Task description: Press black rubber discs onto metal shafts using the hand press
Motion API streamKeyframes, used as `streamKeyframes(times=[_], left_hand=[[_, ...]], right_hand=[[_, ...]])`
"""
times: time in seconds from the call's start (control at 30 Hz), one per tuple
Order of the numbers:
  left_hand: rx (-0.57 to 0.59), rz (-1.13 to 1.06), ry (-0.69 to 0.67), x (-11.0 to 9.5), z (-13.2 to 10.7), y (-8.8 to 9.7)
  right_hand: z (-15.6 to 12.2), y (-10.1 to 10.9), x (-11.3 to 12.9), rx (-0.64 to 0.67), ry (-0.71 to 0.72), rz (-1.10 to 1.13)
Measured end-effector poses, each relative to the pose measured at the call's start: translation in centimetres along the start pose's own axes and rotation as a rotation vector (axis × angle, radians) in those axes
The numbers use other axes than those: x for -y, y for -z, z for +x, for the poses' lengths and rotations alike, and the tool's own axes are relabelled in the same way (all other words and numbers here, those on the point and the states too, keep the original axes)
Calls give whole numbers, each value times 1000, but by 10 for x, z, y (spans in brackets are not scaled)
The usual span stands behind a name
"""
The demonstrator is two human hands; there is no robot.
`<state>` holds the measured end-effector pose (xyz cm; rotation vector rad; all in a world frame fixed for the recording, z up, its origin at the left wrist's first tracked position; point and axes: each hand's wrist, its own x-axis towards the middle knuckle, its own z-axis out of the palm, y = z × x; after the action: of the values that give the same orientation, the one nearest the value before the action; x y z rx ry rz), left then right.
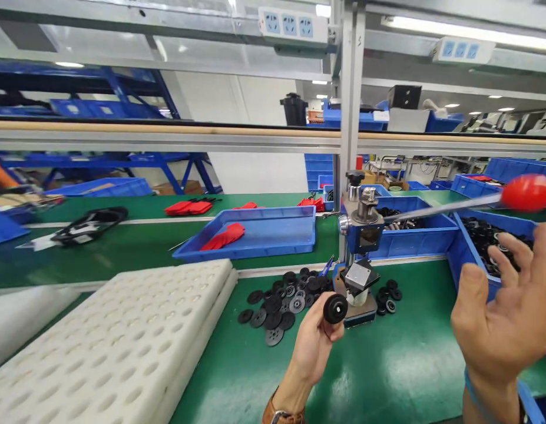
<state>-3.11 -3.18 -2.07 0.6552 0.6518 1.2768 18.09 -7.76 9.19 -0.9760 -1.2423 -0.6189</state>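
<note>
Left hand [314, 344] pinches round black part [335, 308], edge of pitted foam [144, 335] to its left. Right hand [506, 315] spread below red knob [529, 193]; glossy green worktop [400, 359] between.

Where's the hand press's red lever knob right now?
In the head view, the red knob is at the far right edge, on the outer end of the hand press's metal lever, just above the open right hand.

Free passage over the near green tabletop [396, 371], lever press [364, 232] and black discs [273, 304] in the way beyond.
</note>
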Motion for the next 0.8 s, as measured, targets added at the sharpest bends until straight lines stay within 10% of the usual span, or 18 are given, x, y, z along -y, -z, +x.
streamKeyframes(times=[0.07, 0.3, 0.8], left_hand=[[-13, -177, 110, 14, -16, 13], [-201, -352, 239, 55, -49, 36], [-261, -504, 228, 81, -71, 44]], right_hand=[[-38, -5, 4, 58, -36, 75], [-143, -11, 25, 885, 77, 447], [-192, 11, 46, 742, -26, 378]])
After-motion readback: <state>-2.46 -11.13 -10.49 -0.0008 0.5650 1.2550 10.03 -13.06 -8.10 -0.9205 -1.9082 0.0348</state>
